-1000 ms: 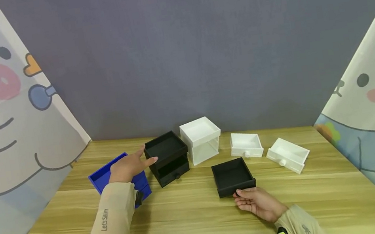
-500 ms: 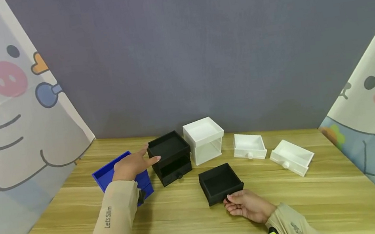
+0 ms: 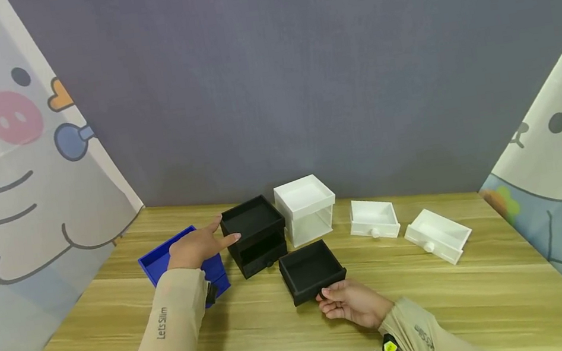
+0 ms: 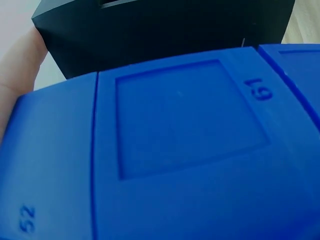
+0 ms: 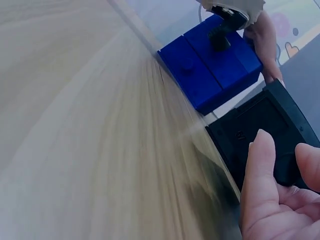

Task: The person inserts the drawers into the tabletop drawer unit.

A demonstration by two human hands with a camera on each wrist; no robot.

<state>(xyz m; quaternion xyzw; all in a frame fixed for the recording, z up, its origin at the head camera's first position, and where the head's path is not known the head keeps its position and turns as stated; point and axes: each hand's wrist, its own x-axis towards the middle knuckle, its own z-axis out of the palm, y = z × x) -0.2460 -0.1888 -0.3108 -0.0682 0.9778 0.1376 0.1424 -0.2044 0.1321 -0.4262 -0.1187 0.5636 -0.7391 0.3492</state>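
In the head view my left hand [image 3: 196, 248] reaches over a blue drawer box [image 3: 160, 261]. Its extended index finger and thumb touch the left side and top edge of a black drawer cabinet [image 3: 252, 221]. The cabinet's upper slot stands empty; a drawer with a round knob fills the lower one. My right hand [image 3: 354, 304] pinches the front knob of a loose black drawer [image 3: 312, 270], open side up, just right of the cabinet. The right wrist view shows that drawer's front [image 5: 255, 117] over its shadow, with thumb and fingers around the knob [image 5: 286, 170].
A white cabinet [image 3: 305, 202] with an open front stands close at the black cabinet's right. Farther right lie two loose white drawers, one straight [image 3: 373, 216] and one turned [image 3: 439, 234]. A grey backdrop [image 3: 299, 77] rises behind the wooden table [image 3: 262, 346].
My right hand has carried the black drawer leftward, close to the black cabinet. My left hand stays at the cabinet. The head view has shifted slightly.
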